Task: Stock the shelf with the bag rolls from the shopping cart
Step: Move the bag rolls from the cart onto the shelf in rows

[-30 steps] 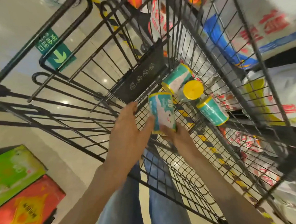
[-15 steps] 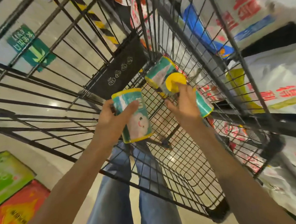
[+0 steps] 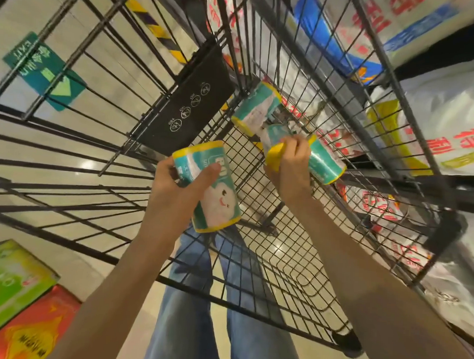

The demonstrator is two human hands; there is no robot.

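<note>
Left hand fingers wrap one bag roll; right hand fingers grip another. Cart holds two rolls at 12 o'clock.

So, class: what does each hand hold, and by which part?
The left hand grips one bag roll around its upper side. The right hand grips a second bag roll near its yellow end.

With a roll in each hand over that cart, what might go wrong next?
1. The left hand grips its bag roll only near the top end, so the roll might tip or slip out.
2. The right hand curls round a second roll that lies against two others; lifting it may set them rolling across the cart's wire floor.
</note>
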